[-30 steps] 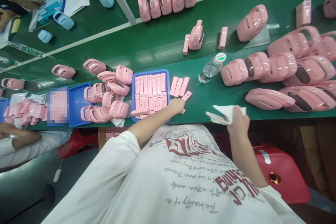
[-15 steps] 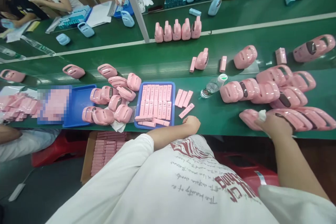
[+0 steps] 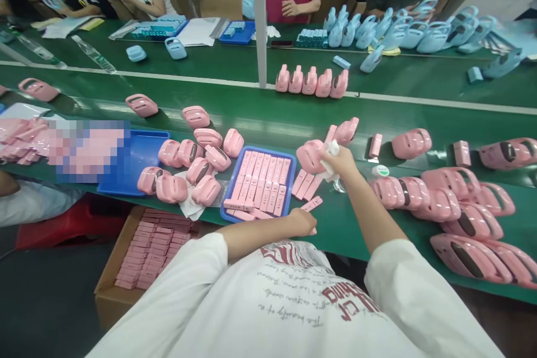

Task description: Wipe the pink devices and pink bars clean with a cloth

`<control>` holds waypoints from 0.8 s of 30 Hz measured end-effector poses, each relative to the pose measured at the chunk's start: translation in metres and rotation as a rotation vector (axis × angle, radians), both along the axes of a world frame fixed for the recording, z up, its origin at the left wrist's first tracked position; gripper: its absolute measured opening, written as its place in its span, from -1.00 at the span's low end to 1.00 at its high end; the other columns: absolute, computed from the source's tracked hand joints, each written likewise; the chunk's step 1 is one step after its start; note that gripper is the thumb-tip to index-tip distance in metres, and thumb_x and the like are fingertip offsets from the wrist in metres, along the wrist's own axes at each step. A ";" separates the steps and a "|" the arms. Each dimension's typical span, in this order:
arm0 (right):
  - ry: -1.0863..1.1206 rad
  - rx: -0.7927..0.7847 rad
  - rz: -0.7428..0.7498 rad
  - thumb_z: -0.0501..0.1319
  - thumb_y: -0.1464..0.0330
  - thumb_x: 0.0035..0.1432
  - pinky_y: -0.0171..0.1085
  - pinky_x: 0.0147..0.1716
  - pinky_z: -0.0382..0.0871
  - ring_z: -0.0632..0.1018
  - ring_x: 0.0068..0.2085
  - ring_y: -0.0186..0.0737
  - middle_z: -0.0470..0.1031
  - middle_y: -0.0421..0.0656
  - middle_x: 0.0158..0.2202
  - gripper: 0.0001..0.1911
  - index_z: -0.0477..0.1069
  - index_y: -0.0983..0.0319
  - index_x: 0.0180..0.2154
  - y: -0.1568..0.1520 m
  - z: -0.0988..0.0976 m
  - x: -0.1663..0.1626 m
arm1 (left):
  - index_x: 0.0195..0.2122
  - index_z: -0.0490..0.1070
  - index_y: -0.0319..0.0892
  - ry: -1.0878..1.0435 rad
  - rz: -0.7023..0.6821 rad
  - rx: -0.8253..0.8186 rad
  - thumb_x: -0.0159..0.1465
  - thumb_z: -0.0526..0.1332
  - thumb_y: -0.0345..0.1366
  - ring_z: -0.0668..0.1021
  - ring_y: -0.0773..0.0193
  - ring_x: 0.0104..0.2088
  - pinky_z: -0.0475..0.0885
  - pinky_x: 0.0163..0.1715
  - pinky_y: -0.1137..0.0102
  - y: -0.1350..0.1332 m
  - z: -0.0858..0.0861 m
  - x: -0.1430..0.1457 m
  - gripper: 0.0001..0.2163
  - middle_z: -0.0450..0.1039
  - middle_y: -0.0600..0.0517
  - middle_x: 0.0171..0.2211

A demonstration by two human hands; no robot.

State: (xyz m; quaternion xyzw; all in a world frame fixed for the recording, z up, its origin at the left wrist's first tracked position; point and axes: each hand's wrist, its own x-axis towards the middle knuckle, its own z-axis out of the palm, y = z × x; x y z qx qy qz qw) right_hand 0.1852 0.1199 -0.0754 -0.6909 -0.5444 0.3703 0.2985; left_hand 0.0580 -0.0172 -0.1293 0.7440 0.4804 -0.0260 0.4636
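The right hand (image 3: 343, 163) has swung in from the pink group (image 3: 438, 205) to its right and now grips one pink housing (image 3: 309, 156) along with a white cloth (image 3: 333, 149) — that piece, parted from the rest, seems the one being worked on; it sits up beyond the left hand (image 3: 304, 222), which stays curled just beside a loose pink bar (image 3: 312, 204) — whether it holds anything, I cannot tell; the blue tray (image 3: 268, 150) lies beyond its forearm.

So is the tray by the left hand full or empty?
Nearly full: rows of pink packs cover most of the tray.
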 end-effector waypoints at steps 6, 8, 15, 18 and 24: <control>0.019 -0.041 -0.027 0.23 0.47 0.00 -0.33 -0.32 0.37 0.46 -0.35 -0.33 0.46 -0.16 -0.38 -0.89 0.42 0.33 -0.33 0.120 -0.022 -0.067 | 0.10 0.31 -0.22 -0.380 0.481 -0.181 0.17 0.21 -0.16 0.53 0.34 -0.46 0.42 -0.42 0.40 0.010 0.039 -0.098 -0.52 0.46 -0.14 -0.09; -0.003 -0.083 -0.045 0.23 0.43 0.10 -0.32 -0.31 0.40 0.47 -0.32 -0.35 0.46 -0.15 -0.31 -0.86 0.41 0.34 -0.25 0.142 -0.032 -0.080 | 0.08 0.27 -0.21 -0.731 0.807 -0.268 0.07 0.31 -0.22 0.46 0.47 -0.54 0.38 -0.51 0.47 0.009 0.054 -0.120 -0.46 0.42 -0.11 -0.07; -0.129 -0.150 0.014 0.19 0.39 0.17 -0.23 -0.22 0.44 0.50 -0.21 -0.27 0.46 -0.09 -0.21 -0.80 0.38 0.32 -0.15 0.157 -0.042 -0.086 | -0.11 0.30 -0.15 -1.361 1.148 -0.280 -0.06 0.38 -0.33 0.45 0.41 -0.53 0.27 -0.57 0.52 0.006 0.101 -0.143 -0.53 0.38 0.14 -0.49; -0.188 -0.127 0.095 0.16 0.47 0.08 -0.20 -0.15 0.39 0.48 -0.14 -0.16 0.48 -0.09 -0.27 -0.82 0.41 0.28 -0.22 0.123 -0.032 -0.066 | -0.23 0.36 -0.20 -1.413 1.130 -0.282 -0.04 0.37 -0.31 0.46 0.38 -0.48 0.27 -0.56 0.51 0.009 0.109 -0.141 -0.66 0.41 0.07 -0.45; -0.198 -0.394 0.392 0.23 0.31 -0.04 -0.22 -0.33 0.39 0.52 -0.41 -0.13 0.47 -0.10 -0.55 -0.84 0.39 0.25 -0.57 -0.049 -0.048 -0.015 | -0.30 0.41 -0.25 -1.395 1.103 -0.344 0.05 0.31 -0.18 0.46 0.34 -0.46 0.26 -0.55 0.48 0.016 0.114 -0.131 -0.73 0.43 -0.01 -0.41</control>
